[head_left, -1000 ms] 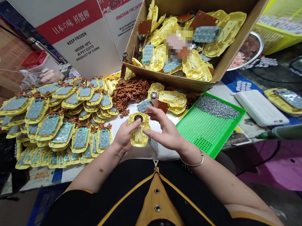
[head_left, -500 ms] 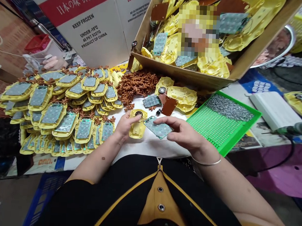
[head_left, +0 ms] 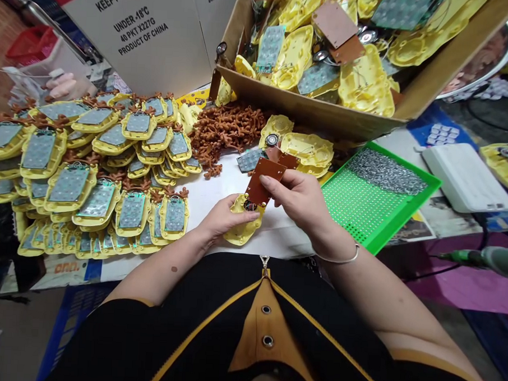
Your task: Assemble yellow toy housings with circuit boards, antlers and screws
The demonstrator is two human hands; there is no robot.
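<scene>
At your far left, stacked yellow shells [head_left: 71, 189] crowd toward the near edge of the tabletop [head_left: 205, 194]; a white strip of it shows between them and your left hand [head_left: 221, 220]. That hand reaches in from the lower left, its grip closed on one yellow casing [head_left: 244, 228], thumb across its face. Over the casing's upper end, a brown board [head_left: 263, 178] slants in the thumb-and-finger pinch of your right hand [head_left: 302, 201]. Just beyond that wrist, the green tray [head_left: 345, 220] bounds your right side.

Glossy plastic shell [head_left: 240, 234] and smooth board [head_left: 264, 181] are seen left of plastic tray [head_left: 346, 210]; matt cardboard carton [head_left: 318, 112] behind it.
</scene>
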